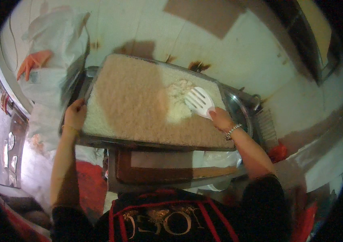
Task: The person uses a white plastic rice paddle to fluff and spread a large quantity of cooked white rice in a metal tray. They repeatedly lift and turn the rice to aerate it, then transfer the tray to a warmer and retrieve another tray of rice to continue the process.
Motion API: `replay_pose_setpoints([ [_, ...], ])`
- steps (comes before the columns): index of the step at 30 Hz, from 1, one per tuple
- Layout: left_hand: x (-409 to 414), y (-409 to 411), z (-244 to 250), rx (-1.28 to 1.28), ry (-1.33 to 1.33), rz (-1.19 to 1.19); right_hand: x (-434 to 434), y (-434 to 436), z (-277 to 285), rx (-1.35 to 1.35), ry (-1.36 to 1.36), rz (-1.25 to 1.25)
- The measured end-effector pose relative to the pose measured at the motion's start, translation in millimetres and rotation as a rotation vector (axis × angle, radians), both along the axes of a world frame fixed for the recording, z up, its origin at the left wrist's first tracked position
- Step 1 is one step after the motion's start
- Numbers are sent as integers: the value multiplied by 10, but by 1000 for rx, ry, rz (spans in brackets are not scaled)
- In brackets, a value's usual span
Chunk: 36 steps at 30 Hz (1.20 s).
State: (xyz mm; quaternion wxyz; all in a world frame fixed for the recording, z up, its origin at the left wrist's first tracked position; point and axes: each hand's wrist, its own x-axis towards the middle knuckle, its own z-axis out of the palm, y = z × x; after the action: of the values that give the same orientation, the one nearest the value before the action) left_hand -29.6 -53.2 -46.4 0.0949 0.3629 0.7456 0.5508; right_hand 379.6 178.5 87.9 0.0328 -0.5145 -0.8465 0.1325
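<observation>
A wide rectangular metal tray [159, 145] lies before me, filled with a layer of pale, fine-grained food that looks like rice [135, 103]. My right hand [221, 119] grips a white slotted turner [200, 101], whose blade rests on the grains at the right part of the tray. Around the blade the layer is disturbed, with a lighter, yellowish patch beside it. My left hand [76, 113] is closed on the tray's left edge; its fingertips are partly hidden. A shadow falls across the middle of the layer.
Round metal cookware with a ring handle [256, 99] stands right of the tray. White sacks [58, 81] are at the left, an orange rubber glove [33, 64] on them. A stained pale wall [129, 24] rises behind. A brown-framed piece [153, 175] and red cloth-like material [91, 184] lie nearer me.
</observation>
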Motion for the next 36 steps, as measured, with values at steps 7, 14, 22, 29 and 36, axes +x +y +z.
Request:
replay_pose_setpoints([
  [7, 75, -5, 40, 15, 4, 37, 675, 769, 135, 424, -207, 24],
  [14, 12, -64, -8, 21, -3, 24, 86, 175, -164, 336, -424, 64],
  [22, 153, -67, 133, -49, 26, 80, 400, 1334, 436, 575, -506, 35],
  [29, 163, -88, 115, -29, -97, 70, 591, 2083, -522, 301, -258, 76],
  [36, 200, -69, 214, -42, -103, 83, 191, 1201, -212, 99, -45, 19],
])
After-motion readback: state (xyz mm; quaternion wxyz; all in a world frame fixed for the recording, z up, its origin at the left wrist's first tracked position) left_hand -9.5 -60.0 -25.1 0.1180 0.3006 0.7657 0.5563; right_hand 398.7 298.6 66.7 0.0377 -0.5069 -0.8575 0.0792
